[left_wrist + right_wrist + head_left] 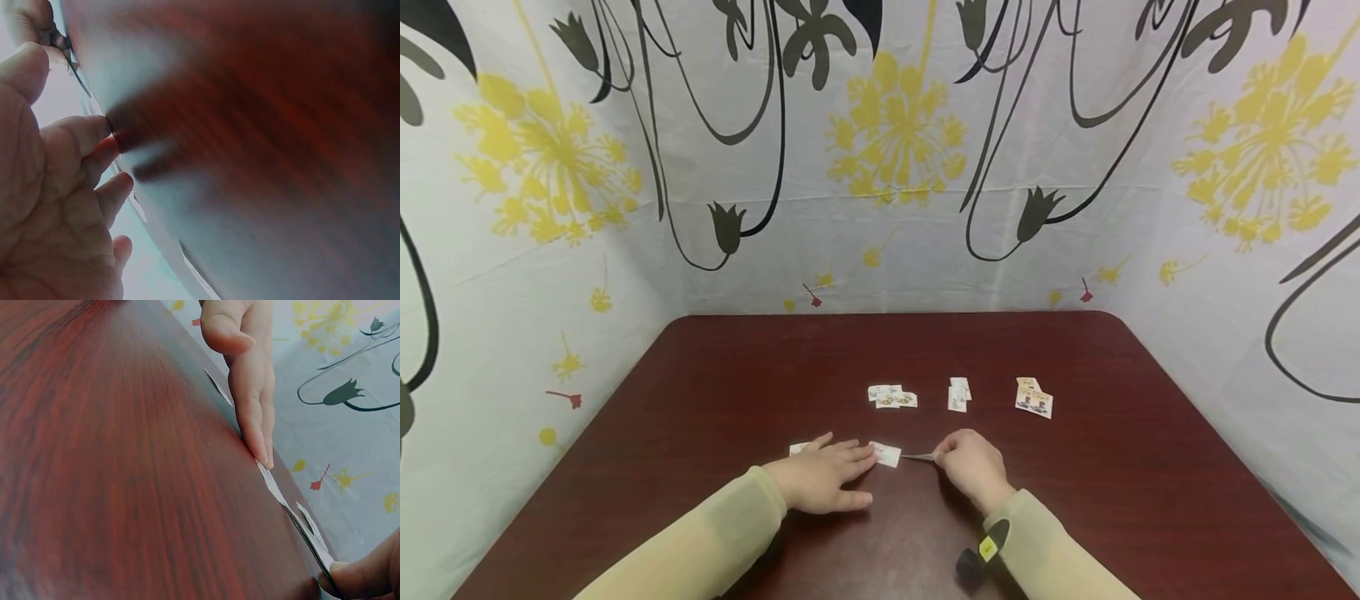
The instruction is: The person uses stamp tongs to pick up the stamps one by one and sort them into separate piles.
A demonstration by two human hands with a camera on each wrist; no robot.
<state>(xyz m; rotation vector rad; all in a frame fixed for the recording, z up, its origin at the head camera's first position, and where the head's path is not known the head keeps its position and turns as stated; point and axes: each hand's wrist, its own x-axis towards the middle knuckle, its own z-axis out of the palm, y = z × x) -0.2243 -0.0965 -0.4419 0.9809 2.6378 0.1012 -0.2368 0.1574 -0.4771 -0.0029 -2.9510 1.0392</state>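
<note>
My left hand (823, 477) lies with fingers spread and fairly straight, its fingertips touching a small printed card (886, 454). Another card (799, 448) peeks out behind that hand, partly covered. My right hand (976, 468) pinches a thin, card-like piece (917, 457) between thumb and fingers. It is seen nearly edge-on, so its face is hidden, and its far end meets or nearly meets the card under the left fingertips. In the right wrist view the piece (306, 534) shows a dark, narrow edge beside the right thumb.
Farther back on the dark red table (760, 358) lie three groups of small printed cards: a left cluster (895, 398), a middle pair (958, 395) and a right group (1034, 402), with overlaps. A patterned cloth (917, 250) hangs around the table. A dark strap device (988, 547) sits at the right wrist.
</note>
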